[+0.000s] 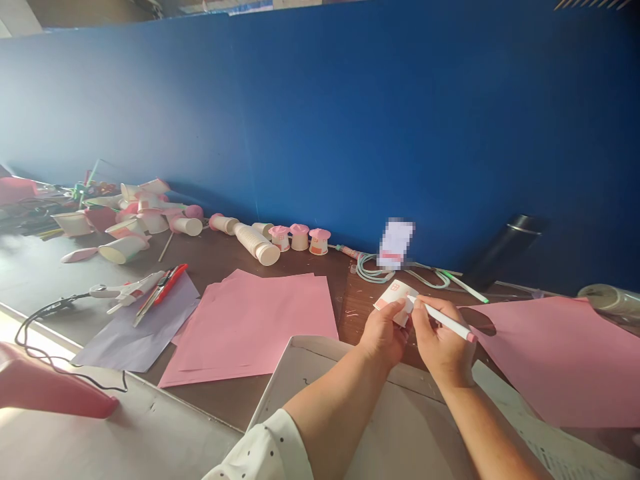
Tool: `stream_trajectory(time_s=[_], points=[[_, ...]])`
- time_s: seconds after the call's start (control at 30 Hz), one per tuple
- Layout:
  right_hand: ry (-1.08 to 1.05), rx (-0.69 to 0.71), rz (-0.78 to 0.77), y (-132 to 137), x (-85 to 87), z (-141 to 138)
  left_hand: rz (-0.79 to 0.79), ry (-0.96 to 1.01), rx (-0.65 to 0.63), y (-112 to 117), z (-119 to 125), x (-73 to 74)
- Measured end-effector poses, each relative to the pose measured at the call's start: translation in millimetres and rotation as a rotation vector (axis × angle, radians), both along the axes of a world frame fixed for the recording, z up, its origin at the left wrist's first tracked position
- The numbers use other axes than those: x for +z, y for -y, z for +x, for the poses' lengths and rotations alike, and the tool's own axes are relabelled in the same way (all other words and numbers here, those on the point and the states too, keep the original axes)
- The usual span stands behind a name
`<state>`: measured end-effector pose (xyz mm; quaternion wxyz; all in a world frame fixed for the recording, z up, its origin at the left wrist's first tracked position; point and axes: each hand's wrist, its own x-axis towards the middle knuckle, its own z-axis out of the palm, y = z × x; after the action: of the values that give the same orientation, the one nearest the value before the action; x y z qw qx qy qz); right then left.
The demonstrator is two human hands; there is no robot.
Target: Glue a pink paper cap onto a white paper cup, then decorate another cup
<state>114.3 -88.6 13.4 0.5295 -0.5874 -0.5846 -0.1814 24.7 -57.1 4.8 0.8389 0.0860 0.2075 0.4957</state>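
My left hand [385, 333] is closed around a white paper cup [396, 291], which is tilted over the near part of the table. A pink window with crossed lines and a pink patch are drawn on the cup's side. In my right hand [445, 347] is a white marker pen [447, 321] with a pink end, gripped like a pencil. Its tip is at the cup's wall, close to my left thumb; whether it touches, I cannot tell. Farther back stand several small cups with pink paper roofs [299, 230], with a stack of nested paper cups [254, 241] lying beside them.
Pink paper sheets [260, 320] lie left of my hands, another pink sheet [565, 360] to the right. A red cutter knife [163, 290] and white glue gun [133, 291] rest at left. A black bottle [510, 247], coiled cable [373, 269] and green-tipped marker [467, 287] are near the blue partition [320, 120].
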Motion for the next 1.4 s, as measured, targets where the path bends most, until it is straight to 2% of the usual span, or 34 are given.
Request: stream_trajectory(time_s=[1.4], points=[[0.026,-0.007,-0.029,1.1,1.5,-4.3,-0.032,0.026,0.020,1.3,-2.3,6.2]])
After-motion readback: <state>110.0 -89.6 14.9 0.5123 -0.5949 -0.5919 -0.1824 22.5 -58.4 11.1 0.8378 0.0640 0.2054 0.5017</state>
